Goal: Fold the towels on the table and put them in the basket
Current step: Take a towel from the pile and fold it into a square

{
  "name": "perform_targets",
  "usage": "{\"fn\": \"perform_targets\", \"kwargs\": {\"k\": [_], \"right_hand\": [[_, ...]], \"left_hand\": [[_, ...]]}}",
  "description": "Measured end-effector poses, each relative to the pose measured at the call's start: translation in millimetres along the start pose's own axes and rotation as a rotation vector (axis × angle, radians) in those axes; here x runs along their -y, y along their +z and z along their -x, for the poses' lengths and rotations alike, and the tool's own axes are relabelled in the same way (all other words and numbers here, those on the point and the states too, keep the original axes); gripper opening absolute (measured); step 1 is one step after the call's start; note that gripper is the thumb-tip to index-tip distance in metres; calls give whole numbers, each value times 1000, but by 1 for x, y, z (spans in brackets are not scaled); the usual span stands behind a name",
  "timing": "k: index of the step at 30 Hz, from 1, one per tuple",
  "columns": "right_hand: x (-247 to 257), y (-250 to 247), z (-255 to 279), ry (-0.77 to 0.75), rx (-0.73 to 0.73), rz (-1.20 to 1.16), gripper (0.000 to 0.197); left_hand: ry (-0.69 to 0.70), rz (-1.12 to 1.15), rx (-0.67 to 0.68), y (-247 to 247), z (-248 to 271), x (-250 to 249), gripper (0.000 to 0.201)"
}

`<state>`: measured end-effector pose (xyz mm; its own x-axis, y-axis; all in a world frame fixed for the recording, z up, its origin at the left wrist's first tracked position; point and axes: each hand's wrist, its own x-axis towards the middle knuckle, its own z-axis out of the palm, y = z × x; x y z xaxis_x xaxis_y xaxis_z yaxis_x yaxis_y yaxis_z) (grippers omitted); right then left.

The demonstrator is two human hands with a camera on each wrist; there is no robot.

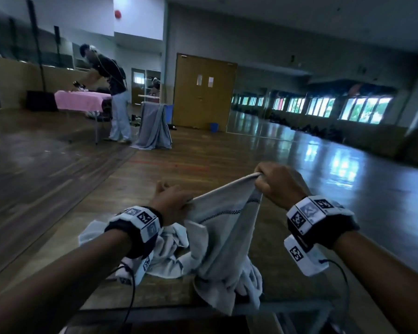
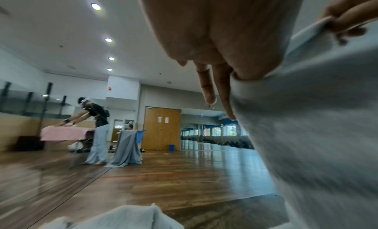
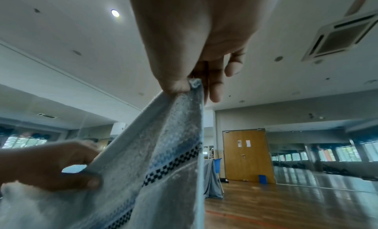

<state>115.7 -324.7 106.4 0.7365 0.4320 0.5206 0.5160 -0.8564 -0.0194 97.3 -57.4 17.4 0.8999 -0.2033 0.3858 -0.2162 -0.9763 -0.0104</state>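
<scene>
The towel (image 1: 223, 220), soft and limp, is pinched along its hem by the left hand (image 1: 171, 203) and right hand (image 1: 276, 186), best gripped at corners.

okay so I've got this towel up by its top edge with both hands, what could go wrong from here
1. The right hand only pinches the very corner of the towel; that grip could slip and drop that side.
2. The towel's lower end still hangs into the pile; lifting may drag another one off the table.
3. The left hand seems to grip along the edge, not clearly at a corner, so the fold may come out uneven.
</scene>
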Motion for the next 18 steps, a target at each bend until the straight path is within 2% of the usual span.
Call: {"fn": "perform_targets", "kwargs": {"k": [5,9,14,18], "right_hand": [[-29,-27,-8,112,-49,68,11],[-37,-48,-18,110,-202,90,10],[-37,-101,-32,109,-362,22,10],[-33,-151,-36,109,-446,26,11]], "left_hand": [[-144,30,-146,-21,2,39,21],[-71,239,-325,-68,-14,52,13],[-4,302,-577,-141,-30,49,13],[39,306,-698,-203,-30,46,18]]}}
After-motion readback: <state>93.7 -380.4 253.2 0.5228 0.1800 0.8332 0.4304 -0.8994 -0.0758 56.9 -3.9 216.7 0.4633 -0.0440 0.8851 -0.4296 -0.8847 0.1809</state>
